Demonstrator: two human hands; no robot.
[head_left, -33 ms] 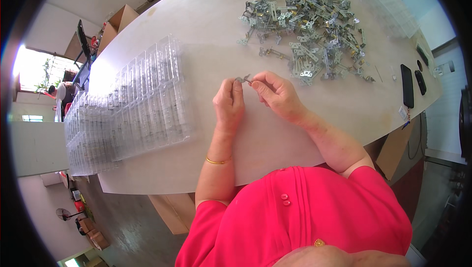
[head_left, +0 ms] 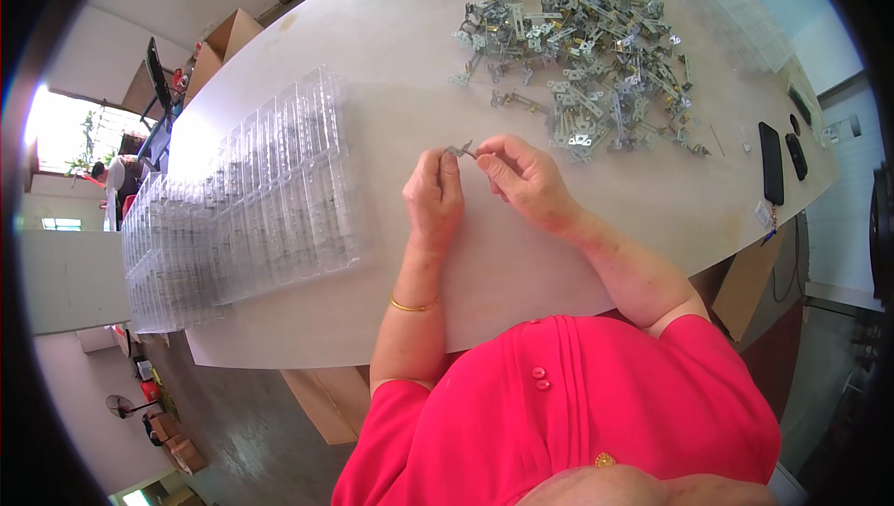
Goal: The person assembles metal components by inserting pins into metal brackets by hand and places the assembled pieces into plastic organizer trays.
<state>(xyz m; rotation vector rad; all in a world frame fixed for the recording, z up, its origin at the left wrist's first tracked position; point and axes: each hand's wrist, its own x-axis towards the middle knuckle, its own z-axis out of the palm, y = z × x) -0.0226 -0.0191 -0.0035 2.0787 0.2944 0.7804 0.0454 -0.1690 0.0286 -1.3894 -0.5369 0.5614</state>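
Pinching small metal bracket (head_left: 461,149) in both grips, left hand (head_left: 434,197), right hand (head_left: 523,180), clear plastic trays (head_left: 279,199) beside

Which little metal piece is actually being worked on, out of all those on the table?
Start at the big pale table, then the heap of metal brackets at its far right. Nearer the person, the left hand and right hand meet; the small metal bracket pinched between them is the only one off the heap.

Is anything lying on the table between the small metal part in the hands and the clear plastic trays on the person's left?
Nothing visible does. The small metal part is pinched between the left hand and right hand. The strip of white table between it and the clear plastic trays is bare; the pile of metal parts lies on the far right.
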